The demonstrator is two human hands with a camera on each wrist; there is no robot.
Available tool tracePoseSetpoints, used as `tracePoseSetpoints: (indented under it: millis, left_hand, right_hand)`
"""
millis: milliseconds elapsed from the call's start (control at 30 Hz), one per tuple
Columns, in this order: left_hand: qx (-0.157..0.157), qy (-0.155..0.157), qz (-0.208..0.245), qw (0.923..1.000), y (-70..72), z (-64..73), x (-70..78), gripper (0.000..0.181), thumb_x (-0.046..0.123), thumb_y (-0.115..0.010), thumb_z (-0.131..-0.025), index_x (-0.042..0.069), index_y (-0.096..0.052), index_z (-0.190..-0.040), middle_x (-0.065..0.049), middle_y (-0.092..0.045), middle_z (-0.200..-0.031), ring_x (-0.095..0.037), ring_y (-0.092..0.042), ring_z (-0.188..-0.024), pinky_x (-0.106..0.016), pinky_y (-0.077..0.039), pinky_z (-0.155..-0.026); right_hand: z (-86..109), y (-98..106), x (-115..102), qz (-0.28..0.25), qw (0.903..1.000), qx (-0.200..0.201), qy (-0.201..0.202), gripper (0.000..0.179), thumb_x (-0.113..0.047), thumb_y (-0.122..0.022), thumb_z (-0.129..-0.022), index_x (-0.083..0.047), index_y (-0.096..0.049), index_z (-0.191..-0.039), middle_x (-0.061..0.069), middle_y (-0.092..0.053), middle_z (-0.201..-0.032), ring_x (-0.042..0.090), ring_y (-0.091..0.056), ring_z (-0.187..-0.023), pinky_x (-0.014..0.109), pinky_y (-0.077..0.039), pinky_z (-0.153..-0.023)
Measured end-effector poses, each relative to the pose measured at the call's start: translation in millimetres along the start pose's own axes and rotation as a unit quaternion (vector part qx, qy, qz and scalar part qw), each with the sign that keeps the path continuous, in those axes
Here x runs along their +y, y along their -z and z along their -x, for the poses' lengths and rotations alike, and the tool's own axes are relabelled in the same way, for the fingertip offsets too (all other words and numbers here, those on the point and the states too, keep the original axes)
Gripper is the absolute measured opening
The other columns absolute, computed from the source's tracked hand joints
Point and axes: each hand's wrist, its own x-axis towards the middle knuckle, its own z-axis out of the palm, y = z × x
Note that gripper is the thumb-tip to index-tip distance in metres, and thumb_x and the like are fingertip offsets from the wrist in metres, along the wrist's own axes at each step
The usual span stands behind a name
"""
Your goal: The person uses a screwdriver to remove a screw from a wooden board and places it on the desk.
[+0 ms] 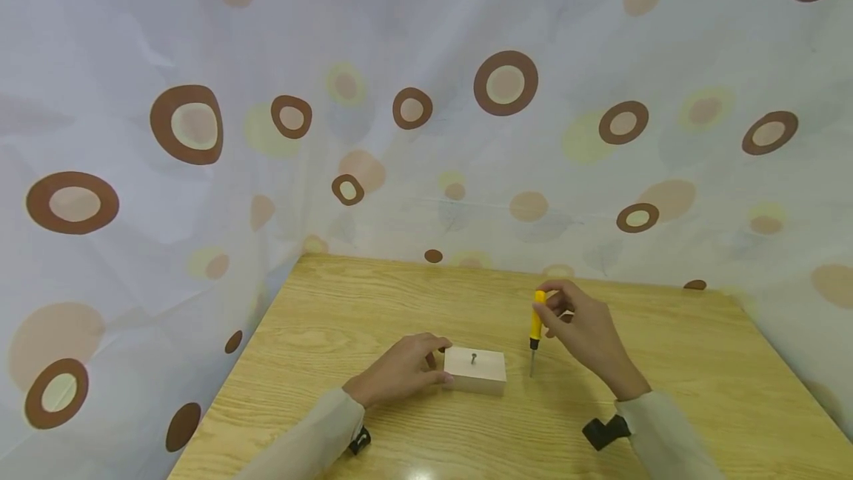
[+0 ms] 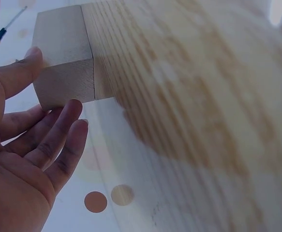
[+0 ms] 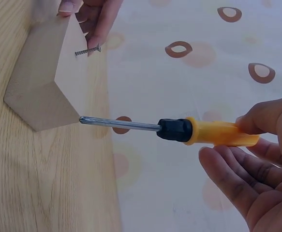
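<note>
A pale wooden block [image 1: 475, 384] lies on the table, with a screw [image 3: 87, 50] standing partly out of its top face. My left hand [image 1: 403, 370] grips the block's left end, thumb on the near side and fingers on the far side. To the right of the block, my right hand [image 1: 589, 328] holds a screwdriver [image 3: 136, 125] by its yellow handle, between thumb and fingertips. Its shaft points down, the tip beside the block and apart from the screw. In the left wrist view the block [image 2: 66, 43] hides part of the fingers.
The wood-grain table [image 1: 333, 302] reaches back to a white sheet [image 1: 426, 35] with brown and yellow circles. That sheet hangs behind the table and along its sides. A black strap [image 1: 606, 432] sits at the right wrist.
</note>
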Motion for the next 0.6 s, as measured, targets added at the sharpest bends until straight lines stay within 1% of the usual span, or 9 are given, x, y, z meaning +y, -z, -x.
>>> tracePoseSetpoints:
  millis: [67,167,267,433,600]
  left_hand:
    - [0.001,0.001,0.000,1.0000,-0.3,-0.2,-0.4,0.056,0.050,-0.061,-0.088,0.019,-0.053,-0.133,0.010,-0.057,-0.120,-0.003,-0.060,-0.090,-0.020,-0.050,-0.076]
    - [0.001,0.001,-0.001,1.0000,-1.7,-1.0,-0.8,0.055,0.049,-0.062,-0.088,0.019,-0.053,-0.133,0.010,-0.057,-0.121,-0.002,-0.060,-0.090,-0.020,-0.050,-0.076]
    - [-0.001,0.000,-0.002,1.0000,-2.8,-1.0,-1.3,0.056,0.049,-0.061,-0.088,0.019,-0.052,-0.135,0.010,-0.057,-0.121,-0.001,-0.059,-0.090,-0.020,-0.050,-0.076]
    - [-0.003,-0.001,-0.006,1.0000,-1.9,0.0,-0.4,0.059,0.049,-0.061,-0.089,0.017,-0.050,-0.137,0.011,-0.056,-0.122,-0.001,-0.058,-0.091,-0.019,-0.049,-0.076]
    - [-0.004,0.004,-0.005,1.0000,-1.2,-0.3,-0.1,0.059,0.049,-0.062,-0.088,0.017,-0.051,-0.137,0.011,-0.056,-0.121,-0.001,-0.058,-0.092,-0.019,-0.049,-0.076]
  right_hand:
    - [-1.2,0,-14,-0.008,1.0000,0.000,0.002,0.025,-0.014,-0.064,-0.093,-0.011,-0.056,-0.117,0.009,-0.066,-0.085,0.015,-0.062,-0.059,0.033,-0.055,-0.059]
    - [-1.3,0,-33,-0.014,0.9999,-0.003,-0.002,0.024,-0.011,-0.063,-0.093,-0.008,-0.056,-0.116,0.012,-0.066,-0.085,0.015,-0.062,-0.059,0.036,-0.055,-0.061]
    - [-2.2,-2,-43,-0.016,0.9999,-0.004,-0.004,0.024,-0.012,-0.063,-0.093,-0.008,-0.056,-0.116,0.012,-0.066,-0.085,0.014,-0.062,-0.059,0.036,-0.055,-0.062]
    - [-6.1,-8,-44,-0.025,0.9996,-0.003,0.011,0.025,-0.011,-0.063,-0.093,-0.008,-0.056,-0.117,0.012,-0.066,-0.085,0.014,-0.062,-0.060,0.032,-0.055,-0.059]
    - [-11.5,-19,-27,-0.035,0.9989,0.001,0.033,0.026,-0.015,-0.063,-0.093,-0.012,-0.055,-0.117,0.009,-0.066,-0.085,0.018,-0.063,-0.061,0.031,-0.055,-0.058]
